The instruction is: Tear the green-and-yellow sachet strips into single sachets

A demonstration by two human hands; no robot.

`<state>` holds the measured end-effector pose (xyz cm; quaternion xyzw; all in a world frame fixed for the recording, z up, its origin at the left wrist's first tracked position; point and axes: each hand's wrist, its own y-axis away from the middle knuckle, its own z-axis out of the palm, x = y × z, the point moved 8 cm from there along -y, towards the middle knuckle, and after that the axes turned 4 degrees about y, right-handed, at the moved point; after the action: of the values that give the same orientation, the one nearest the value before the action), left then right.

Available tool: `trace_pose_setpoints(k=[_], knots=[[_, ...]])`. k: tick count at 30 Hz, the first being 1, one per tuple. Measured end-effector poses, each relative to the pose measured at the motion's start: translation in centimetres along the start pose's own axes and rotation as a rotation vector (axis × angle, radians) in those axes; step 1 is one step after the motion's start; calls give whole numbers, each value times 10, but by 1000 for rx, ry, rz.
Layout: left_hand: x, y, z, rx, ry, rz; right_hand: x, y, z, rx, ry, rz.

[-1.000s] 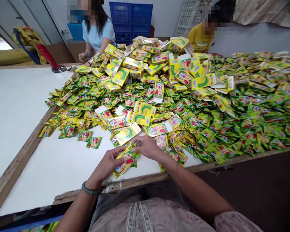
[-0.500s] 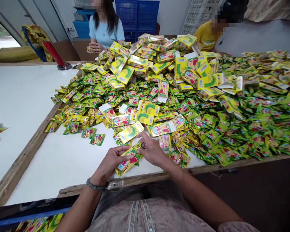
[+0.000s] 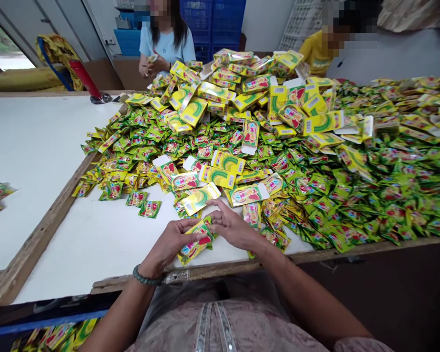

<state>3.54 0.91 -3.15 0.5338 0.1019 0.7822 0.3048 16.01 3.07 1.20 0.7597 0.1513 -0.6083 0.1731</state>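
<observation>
The left hand (image 3: 170, 240) is curled round a short stack of foil sachets (image 3: 194, 247), its thumb along the top and its fingers wrapped to the far side, clamping the stack at a slant low over the board. The right hand (image 3: 234, 229) lies palm down just beside it, so the hands are nearly together, and its spread fingertips (image 3: 210, 217) touch the stack's upper end; I cannot tell whether they pinch it. The foil looks slick and pillowy with crimped edges, so an even hold from both sides seems best for keeping the stack from sliding apart. The stack sits at 12 o'clock near the table's near edge, with a beaded bracelet (image 3: 146, 276) on the left wrist. Beyond it, a heap of green and yellow sachets (image 3: 315, 186) spreads from 11 to 3 o'clock across a smooth white board (image 3: 40, 146) framed by a rough wooden rail (image 3: 40, 220). Flat yellow card cartons (image 3: 200, 199), printed with a green arc, lie over the heap, their white tabs showing. Two co-workers sit across it, one in a pale blue top (image 3: 165, 44) at 11 o'clock and one in a yellow top (image 3: 317, 51) at 1 o'clock.
</observation>
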Motion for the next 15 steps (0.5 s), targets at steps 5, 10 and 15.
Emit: trace_pose_setpoints(k=[5, 10, 15], knots=[[5, 0, -5, 66, 58, 42, -6, 7, -16, 224, 136, -36], [2, 3, -2, 75, 64, 46, 3, 5, 8, 86, -4, 44], [3, 7, 0, 35, -26, 44, -2, 1, 34, -6, 5, 52]])
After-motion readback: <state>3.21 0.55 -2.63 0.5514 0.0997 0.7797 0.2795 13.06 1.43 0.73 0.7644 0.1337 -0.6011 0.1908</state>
